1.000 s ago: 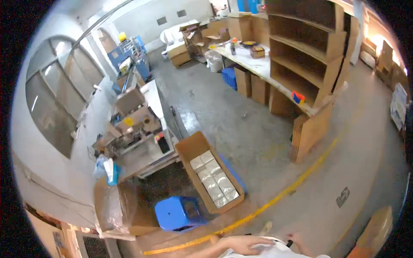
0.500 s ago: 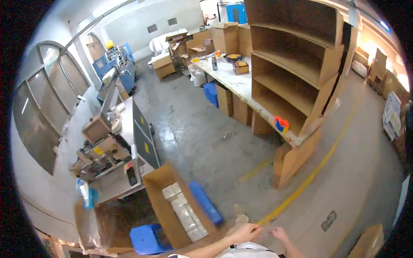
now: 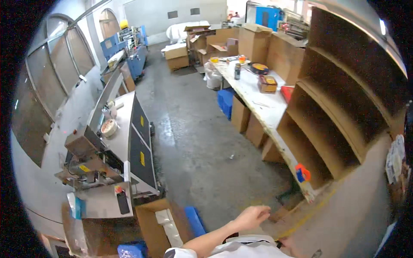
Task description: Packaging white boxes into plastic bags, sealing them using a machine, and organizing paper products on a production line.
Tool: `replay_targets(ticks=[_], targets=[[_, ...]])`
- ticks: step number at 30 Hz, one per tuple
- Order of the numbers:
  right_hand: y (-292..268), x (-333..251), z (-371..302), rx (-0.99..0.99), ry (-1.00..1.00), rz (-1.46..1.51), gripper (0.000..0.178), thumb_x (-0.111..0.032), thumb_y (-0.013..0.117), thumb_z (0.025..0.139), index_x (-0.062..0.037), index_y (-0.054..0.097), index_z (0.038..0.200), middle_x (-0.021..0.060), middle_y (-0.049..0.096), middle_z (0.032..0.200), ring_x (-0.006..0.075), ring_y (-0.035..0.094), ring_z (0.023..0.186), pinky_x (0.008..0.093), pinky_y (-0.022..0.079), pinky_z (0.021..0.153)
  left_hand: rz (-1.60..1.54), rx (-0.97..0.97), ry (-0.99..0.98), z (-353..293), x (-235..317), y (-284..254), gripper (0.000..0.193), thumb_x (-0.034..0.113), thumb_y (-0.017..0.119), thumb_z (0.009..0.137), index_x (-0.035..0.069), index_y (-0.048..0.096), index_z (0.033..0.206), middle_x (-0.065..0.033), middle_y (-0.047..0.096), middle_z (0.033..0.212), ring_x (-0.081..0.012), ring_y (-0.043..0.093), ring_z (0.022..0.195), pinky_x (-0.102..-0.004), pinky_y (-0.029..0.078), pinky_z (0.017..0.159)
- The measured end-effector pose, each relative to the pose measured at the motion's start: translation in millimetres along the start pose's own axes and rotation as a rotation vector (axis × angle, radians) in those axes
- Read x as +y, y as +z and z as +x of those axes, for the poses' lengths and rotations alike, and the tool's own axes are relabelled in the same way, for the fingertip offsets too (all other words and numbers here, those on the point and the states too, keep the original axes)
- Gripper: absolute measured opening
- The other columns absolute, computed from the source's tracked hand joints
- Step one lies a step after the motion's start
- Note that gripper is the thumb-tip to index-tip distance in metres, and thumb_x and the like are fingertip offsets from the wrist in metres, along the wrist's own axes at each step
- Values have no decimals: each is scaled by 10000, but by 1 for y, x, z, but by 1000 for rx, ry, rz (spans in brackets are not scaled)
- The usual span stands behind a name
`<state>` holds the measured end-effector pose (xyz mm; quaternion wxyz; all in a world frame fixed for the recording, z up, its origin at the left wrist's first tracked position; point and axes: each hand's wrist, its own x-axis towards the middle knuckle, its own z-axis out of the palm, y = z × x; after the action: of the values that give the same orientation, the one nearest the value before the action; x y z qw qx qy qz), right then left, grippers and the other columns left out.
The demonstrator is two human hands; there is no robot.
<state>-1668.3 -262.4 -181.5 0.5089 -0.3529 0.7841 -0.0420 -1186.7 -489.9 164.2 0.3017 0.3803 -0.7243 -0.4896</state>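
My left hand (image 3: pixel 253 216) reaches out in front of my body at the lower middle, its forearm crossing from the lower left. Its fingers are loosely curled together, and nothing shows in them. My right hand (image 3: pixel 287 243) is low beside my white clothing, smeared and partly hidden, so its fingers cannot be read. Neither hand touches anything I can see. Left of my forearm stands an open cardboard carton (image 3: pixel 148 215) with white packets (image 3: pixel 169 230) inside. A blue plastic crate (image 3: pixel 195 221) is against its right side.
To the right runs a long white table (image 3: pixel 258 101) bearing a brown box (image 3: pixel 267 84), a tape dispenser (image 3: pixel 302 173) and a tall cardboard shelf unit (image 3: pixel 331 124). At left is a workbench (image 3: pixel 120 133) with a machine (image 3: pixel 88 165). Grey floor (image 3: pixel 193 142) runs between them.
My view has shifted forward and turned right. The carton now sits lower in view, and the table and shelves look closer. My left hand is higher in view; my right hand has dropped lower.
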Motion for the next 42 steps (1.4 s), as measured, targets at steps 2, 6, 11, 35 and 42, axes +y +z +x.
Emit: replay_targets(ticks=[2, 6, 11, 35, 42], targets=[[36, -24, 102, 153, -306, -468, 229, -301, 716, 820, -95, 744, 915, 50, 688, 751, 130, 604, 631, 348, 494, 613, -1, 12, -3, 47, -17, -60, 319, 186, 621, 924, -3, 619, 1182, -184, 709, 1009, -351, 686, 922, -426, 538, 792], [1, -169, 194, 55, -810, -629, 198, -267, 705, 832, -77, 730, 881, 56, 683, 797, 170, 609, 697, 376, 495, 627, 31, 157, -106, 131, -77, -165, 303, 215, 615, 938, 20, 628, 1169, -193, 704, 1005, -356, 687, 908, -425, 539, 775], [62, -509, 267, -105, -1215, -635, 175, -232, 665, 851, -63, 705, 828, 96, 659, 833, 253, 616, 774, 427, 494, 644, 330, 212, -413, 157, -164, -305, 374, 282, 625, 945, 61, 626, 1246, -171, 702, 1079, -306, 698, 954, -394, 544, 819], [265, -1433, 556, -237, -395, -397, 242, -206, 700, 826, -7, 743, 958, 62, 691, 738, 158, 619, 618, 312, 514, 580, 393, 659, -299, 455, -415, -1103, 286, 309, 574, 952, 56, 660, 1052, -166, 681, 989, -368, 641, 931, -451, 513, 773], [305, -1544, 764, -308, -439, -616, 405, -424, 743, 757, -23, 730, 817, 160, 718, 765, 273, 695, 649, 402, 549, 607, 435, 374, -409, 552, -527, -1304, 261, 287, 635, 928, 43, 704, 988, -139, 692, 1033, -340, 662, 934, -402, 531, 801]])
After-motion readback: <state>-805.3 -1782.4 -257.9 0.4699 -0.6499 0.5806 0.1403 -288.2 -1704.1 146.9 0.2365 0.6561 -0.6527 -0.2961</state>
